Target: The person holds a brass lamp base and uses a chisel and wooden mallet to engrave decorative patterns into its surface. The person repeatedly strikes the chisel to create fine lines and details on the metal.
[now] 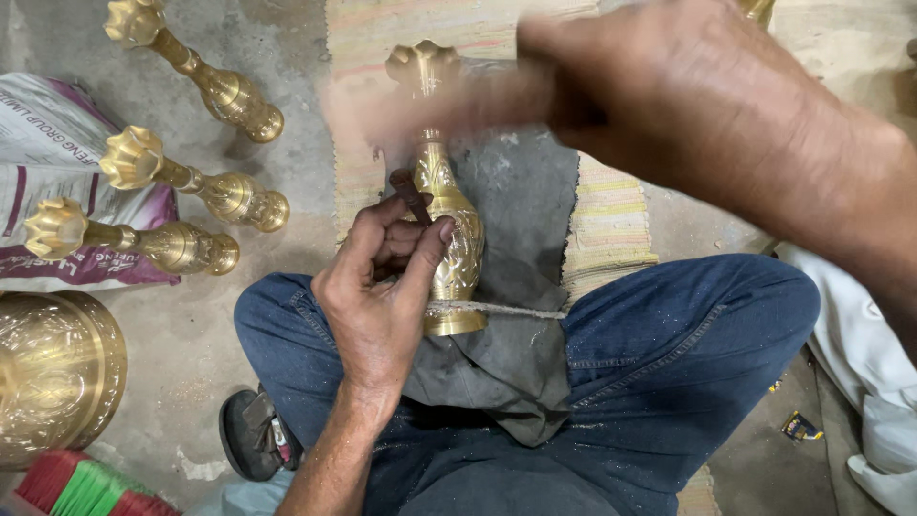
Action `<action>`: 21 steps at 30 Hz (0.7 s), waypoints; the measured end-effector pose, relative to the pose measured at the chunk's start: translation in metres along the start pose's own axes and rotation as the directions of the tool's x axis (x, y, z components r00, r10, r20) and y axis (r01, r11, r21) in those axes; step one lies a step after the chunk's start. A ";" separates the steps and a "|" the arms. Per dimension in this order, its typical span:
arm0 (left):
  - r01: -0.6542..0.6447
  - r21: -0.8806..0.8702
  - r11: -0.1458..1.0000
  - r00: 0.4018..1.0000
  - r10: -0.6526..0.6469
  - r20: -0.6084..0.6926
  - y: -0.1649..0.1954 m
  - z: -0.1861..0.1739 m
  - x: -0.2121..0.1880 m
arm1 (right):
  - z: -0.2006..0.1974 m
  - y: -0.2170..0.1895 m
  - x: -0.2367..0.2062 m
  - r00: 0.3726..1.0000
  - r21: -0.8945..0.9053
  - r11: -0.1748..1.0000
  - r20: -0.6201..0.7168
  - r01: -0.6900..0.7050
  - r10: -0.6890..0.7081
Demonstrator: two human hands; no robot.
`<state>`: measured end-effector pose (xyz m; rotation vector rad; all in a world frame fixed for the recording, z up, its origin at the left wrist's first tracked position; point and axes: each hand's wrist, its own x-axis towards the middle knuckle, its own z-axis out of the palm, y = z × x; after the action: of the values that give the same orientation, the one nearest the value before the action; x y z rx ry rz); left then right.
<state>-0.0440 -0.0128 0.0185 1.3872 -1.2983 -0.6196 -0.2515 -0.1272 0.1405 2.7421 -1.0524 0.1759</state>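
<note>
**Brass vase on lap, left hand on tool**

Three brass vases (196, 86) lie on the floor, left of the held brass vase (449, 229). Left hand (377, 287) fingers pinch a dark tool (411, 196) against it. Right hand (707, 105) above-right, blurred; grip can't tell. Vase rests on grey cloth (506, 354), cord (506, 310) across its base.

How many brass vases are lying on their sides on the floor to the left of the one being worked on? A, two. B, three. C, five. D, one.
B: three brass vases lie on their sides on the concrete floor, one at the top, one in the middle and one lowest, all left of the upright vase that the left hand holds a dark tool against.
</note>
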 end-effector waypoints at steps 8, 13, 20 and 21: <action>-0.013 -0.022 1.000 0.999 0.012 -0.031 -0.003 0.003 -0.007 | -0.012 -0.012 -0.007 0.999 -0.268 0.962 -0.011 0.047 -0.052; -0.066 -0.017 0.998 0.994 0.064 -0.088 -0.009 0.005 -0.014 | -0.024 -0.028 -0.009 0.992 -0.273 0.959 -0.078 0.077 -0.102; -0.089 -0.029 0.996 0.981 0.082 -0.174 -0.016 0.010 -0.028 | -0.040 -0.044 -0.013 0.988 -0.512 0.855 -0.078 0.076 -0.135; -0.090 -0.029 0.996 0.981 0.083 -0.178 -0.018 0.010 -0.030 | -0.042 -0.046 -0.014 0.988 -0.551 0.831 -0.068 0.075 -0.135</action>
<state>-0.0546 0.0079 -0.0089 1.3172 -1.1928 -0.4488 -0.2331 -0.0752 0.1724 2.2303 -0.7675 -0.0046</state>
